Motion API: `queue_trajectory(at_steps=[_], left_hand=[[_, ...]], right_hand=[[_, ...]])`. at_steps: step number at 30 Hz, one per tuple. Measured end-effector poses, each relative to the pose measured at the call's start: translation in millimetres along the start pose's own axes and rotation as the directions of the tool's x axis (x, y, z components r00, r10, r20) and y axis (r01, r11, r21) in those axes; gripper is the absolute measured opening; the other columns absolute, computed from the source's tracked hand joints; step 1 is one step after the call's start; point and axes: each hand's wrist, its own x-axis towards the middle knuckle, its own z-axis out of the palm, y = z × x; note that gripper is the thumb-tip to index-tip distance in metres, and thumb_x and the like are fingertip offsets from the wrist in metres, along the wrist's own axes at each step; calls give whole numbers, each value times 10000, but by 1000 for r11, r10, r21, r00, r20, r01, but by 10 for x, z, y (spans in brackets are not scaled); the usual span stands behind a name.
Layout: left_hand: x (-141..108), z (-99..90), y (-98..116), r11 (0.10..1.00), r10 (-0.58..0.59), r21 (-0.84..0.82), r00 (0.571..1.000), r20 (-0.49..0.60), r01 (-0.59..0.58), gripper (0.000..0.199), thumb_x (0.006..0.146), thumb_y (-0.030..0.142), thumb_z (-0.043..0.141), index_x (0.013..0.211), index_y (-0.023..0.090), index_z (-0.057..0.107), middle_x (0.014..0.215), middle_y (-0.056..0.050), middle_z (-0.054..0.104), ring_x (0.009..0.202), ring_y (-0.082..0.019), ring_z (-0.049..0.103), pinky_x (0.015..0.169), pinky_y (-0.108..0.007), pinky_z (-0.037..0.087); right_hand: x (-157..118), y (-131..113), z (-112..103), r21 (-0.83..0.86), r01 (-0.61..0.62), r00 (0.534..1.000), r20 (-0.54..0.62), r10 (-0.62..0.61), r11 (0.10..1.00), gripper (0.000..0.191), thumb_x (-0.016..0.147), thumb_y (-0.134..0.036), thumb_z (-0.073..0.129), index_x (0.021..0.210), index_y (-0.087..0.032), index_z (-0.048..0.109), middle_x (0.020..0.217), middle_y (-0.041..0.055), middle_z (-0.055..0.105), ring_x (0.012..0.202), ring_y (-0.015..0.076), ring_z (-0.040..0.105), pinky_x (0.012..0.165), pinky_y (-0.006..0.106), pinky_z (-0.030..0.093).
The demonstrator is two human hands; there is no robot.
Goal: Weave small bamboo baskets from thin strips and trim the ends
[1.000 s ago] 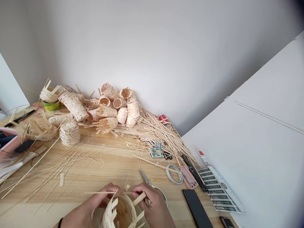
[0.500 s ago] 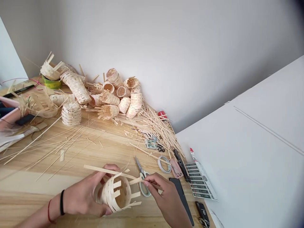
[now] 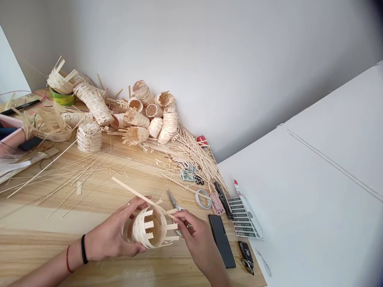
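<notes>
Left hand [image 3: 115,235] wraps the basket [image 3: 138,229]: thumb on the near side, fingers spread round the far side, tips partly hidden. Basket sits between the 2 hands, near the table [image 3: 38,243] edge, tilted with its mouth to the right and slats sticking out of the rim. Can't tell if its underside touches the table.

Right hand [image 3: 194,231]: thumb and index pinch a strip end at the rim's far right, where the long strip [image 3: 130,191] meets 1 slat. Can't tell if it's 1 piece or both. Other fingers curled. Long strip crosses the far rim and points away to the left.

Scissors [image 3: 174,199] lie just beyond, handles mostly covered by basket and right hand. Right side: white tape roll [image 3: 198,200], black cutter [image 3: 223,200], phone [image 3: 222,241], car key [image 3: 245,252]. Back: basket pile [image 3: 136,118] against the wall, loose strips [image 3: 199,155] to its right.
</notes>
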Motion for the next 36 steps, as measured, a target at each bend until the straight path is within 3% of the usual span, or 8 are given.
queue_trajectory(at_steps=[5,9,12,15,28,36], left_hand=[[-9,32,18,999,-37,-11,999,12,37,947,698,208,852,1509,269,367,1500,-147,573,1256,-326,638,1091,-500,514],[28,66,1,995,4,98,997,-71,3,741,706,154,816,1365,266,498,1377,-104,632,1209,-315,652,1043,-480,538],[44,73,-12,980,81,187,991,-107,-60,702,724,123,787,1354,274,516,1283,-72,653,1202,-304,644,1035,-463,543],[33,73,-17,968,98,241,987,-126,-66,694,767,111,770,1383,291,503,1318,-66,626,1232,-287,622,1056,-442,536],[-27,123,-98,844,148,535,974,-169,-36,674,824,214,790,1426,291,495,1340,-97,632,1223,-325,647,985,-441,580],[-43,125,-119,748,234,659,961,-148,-81,622,857,212,750,1434,275,527,1362,-103,650,1289,-346,621,1045,-452,549]], right_hand=[[-8,-72,-93,-40,-24,1000,13,25,999,290,1037,-385,527,900,-194,697,807,23,695,714,165,596,634,238,461],[-16,-128,-62,-82,-3,999,-36,0,997,227,1019,-326,522,915,-198,678,769,22,700,691,168,619,613,236,473],[-17,-170,-36,-124,53,996,-71,-62,991,249,1033,-322,492,995,-202,707,859,53,725,754,187,656,647,249,505],[-17,-189,-21,-148,86,987,-120,-104,985,292,1041,-318,475,1067,-211,745,961,82,718,810,202,671,659,260,528],[-17,-160,82,-191,102,970,-199,-141,976,269,997,-204,470,1048,-202,734,909,75,706,795,195,675,669,261,534],[-48,-138,151,-313,76,964,-221,-150,947,288,997,-160,446,1060,-198,725,932,68,690,812,191,666,726,275,519]])
